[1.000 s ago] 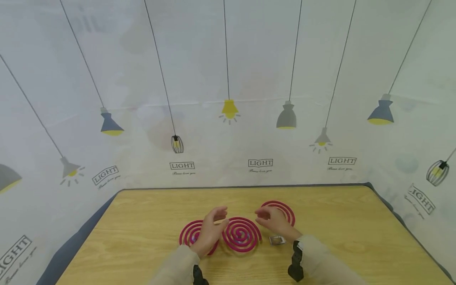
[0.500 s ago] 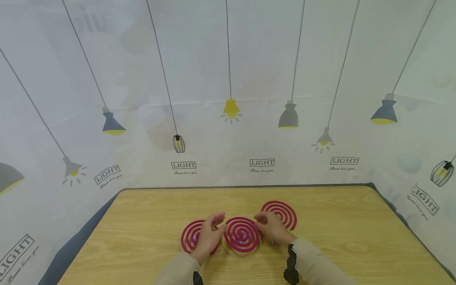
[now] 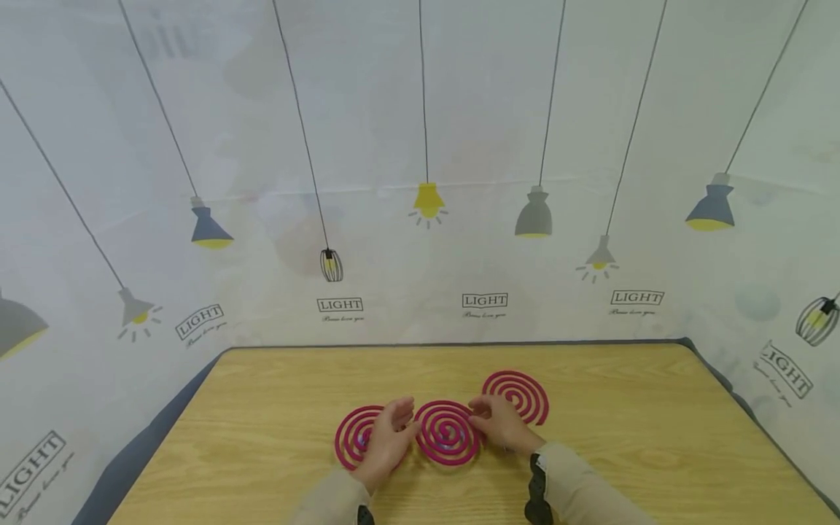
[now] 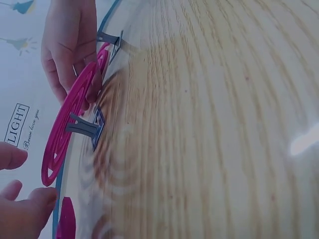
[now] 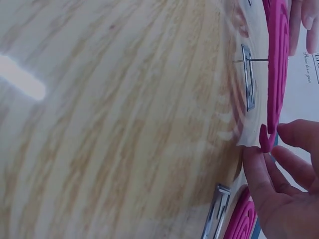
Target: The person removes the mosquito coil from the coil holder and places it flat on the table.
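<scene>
A magenta mosquito coil [image 3: 448,432] lies flat between the two hands, raised above the table on a small metal stand [image 4: 83,127]. The right hand [image 3: 502,423] pinches this coil by its right edge, near the outer tail end, with thumb and fingers on both sides [image 5: 286,167]. At the opposite edge the left hand [image 3: 387,441] has thumb and fingers spread apart, the thumb tip right at the rim in the left wrist view. A second coil [image 3: 338,440] is partly hidden under the left hand. Beyond the right hand lies a third coil [image 3: 515,397].
Another metal stand [image 5: 215,211] sits on the wooden table [image 3: 275,408], hidden by the right hand in the head view. A white wall cloth [image 3: 394,321] printed with hanging lamps encloses the table's back and sides.
The right hand has moved slightly left and toward the person, from over the third coil to the middle coil's edge, covering the loose stand. The left hand stays nearly in place.
</scene>
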